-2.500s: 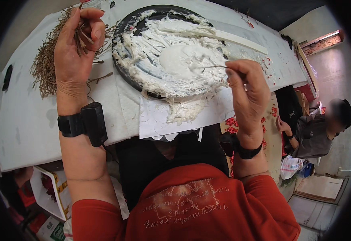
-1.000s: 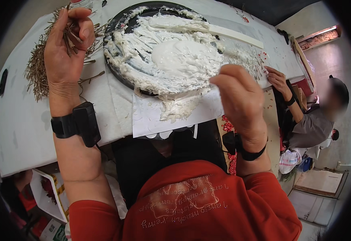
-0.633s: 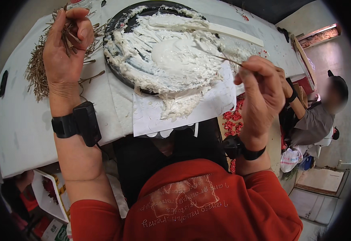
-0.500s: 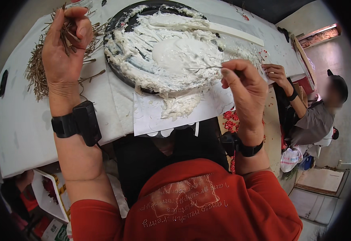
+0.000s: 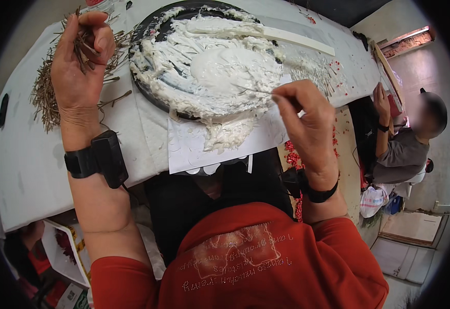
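My left hand (image 5: 83,56) is curled round a few thin brown twigs (image 5: 84,45), raised over a heap of similar twigs (image 5: 45,95) at the left of the table. Between thumb and fingertips, my right hand (image 5: 307,121) pinches one thin twig (image 5: 254,90). Its far end reaches over the white paste (image 5: 235,67), low against the surface; whether it touches I cannot tell. The paste is spread thickly in a round black tray (image 5: 138,77) and spills over the near rim onto a white sheet of paper (image 5: 183,154).
A white flat stick (image 5: 302,42) lies across the tray's far right rim. Small red berries (image 5: 293,157) are scattered right of my lap. A co-worker (image 5: 410,149) sits at the right with a hand raised. A white bin (image 5: 60,252) stands below the table at left.
My right hand has moved slightly left and down with the twig, whose forked end is harder to see now. The co-worker's hand has drawn back from the table and risen. My left hand barely shifted.
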A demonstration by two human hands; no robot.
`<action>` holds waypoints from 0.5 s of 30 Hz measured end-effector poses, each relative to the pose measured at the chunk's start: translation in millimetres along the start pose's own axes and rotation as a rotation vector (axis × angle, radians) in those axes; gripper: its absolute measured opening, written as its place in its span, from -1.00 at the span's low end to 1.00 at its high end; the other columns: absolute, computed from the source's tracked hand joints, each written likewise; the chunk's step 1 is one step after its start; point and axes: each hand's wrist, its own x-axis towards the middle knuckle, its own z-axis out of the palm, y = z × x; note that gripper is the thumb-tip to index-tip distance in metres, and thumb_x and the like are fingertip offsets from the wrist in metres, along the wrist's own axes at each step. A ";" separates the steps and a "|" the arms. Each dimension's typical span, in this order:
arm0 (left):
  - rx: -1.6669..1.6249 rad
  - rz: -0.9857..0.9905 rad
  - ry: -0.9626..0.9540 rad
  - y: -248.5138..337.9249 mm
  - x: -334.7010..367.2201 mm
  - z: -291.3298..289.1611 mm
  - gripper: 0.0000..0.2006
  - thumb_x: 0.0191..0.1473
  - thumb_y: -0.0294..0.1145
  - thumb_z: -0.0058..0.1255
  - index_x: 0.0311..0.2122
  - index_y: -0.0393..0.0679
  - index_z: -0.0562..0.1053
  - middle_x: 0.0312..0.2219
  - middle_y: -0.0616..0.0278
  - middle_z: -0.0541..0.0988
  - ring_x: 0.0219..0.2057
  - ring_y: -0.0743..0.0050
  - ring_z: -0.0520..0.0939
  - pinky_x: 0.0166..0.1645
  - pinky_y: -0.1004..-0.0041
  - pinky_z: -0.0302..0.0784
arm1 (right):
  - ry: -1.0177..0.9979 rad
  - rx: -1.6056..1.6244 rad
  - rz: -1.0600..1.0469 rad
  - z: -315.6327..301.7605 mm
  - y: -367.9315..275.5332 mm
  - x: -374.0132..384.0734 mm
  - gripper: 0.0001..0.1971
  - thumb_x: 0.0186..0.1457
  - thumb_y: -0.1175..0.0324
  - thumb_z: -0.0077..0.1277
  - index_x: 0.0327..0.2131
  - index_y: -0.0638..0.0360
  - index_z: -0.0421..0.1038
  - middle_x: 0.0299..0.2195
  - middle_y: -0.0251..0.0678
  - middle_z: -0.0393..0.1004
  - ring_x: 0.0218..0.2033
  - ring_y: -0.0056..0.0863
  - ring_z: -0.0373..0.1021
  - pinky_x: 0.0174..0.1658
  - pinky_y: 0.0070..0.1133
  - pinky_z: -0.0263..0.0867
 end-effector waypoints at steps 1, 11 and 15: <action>-0.003 -0.001 -0.005 -0.4 0.1 -0.4 -0.57 0.35 -0.19 -0.35 -0.17 -0.36 0.47 -0.58 0.28 0.38 -0.53 0.54 0.27 -0.39 0.55 0.17 | -0.063 -0.042 -0.013 1.5 2.5 -2.2 -0.89 0.01 0.67 0.09 -0.35 0.30 0.47 -0.43 -0.36 0.46 -0.48 -0.70 0.37 -0.39 -0.73 0.28; -0.070 -0.040 -0.062 -0.2 2.3 -4.3 -0.57 0.35 -0.18 -0.34 -0.15 -0.37 0.46 -0.57 0.27 0.38 -0.51 0.54 0.24 -0.38 0.56 0.13 | 0.174 0.135 -0.055 3.7 3.1 10.6 -0.83 -0.02 0.73 0.03 -0.34 0.29 0.46 -0.41 -0.31 0.44 -0.46 -0.63 0.39 -0.38 -0.69 0.30; -0.068 -0.009 -0.037 0.2 1.9 -3.1 -0.57 0.35 -0.18 -0.34 -0.15 -0.37 0.46 -0.56 0.27 0.38 -0.51 0.55 0.24 -0.38 0.56 0.12 | -0.078 -0.004 -0.282 4.1 11.9 15.8 -0.82 -0.03 0.75 0.01 -0.34 0.30 0.45 -0.40 -0.31 0.44 -0.46 -0.61 0.39 -0.38 -0.69 0.31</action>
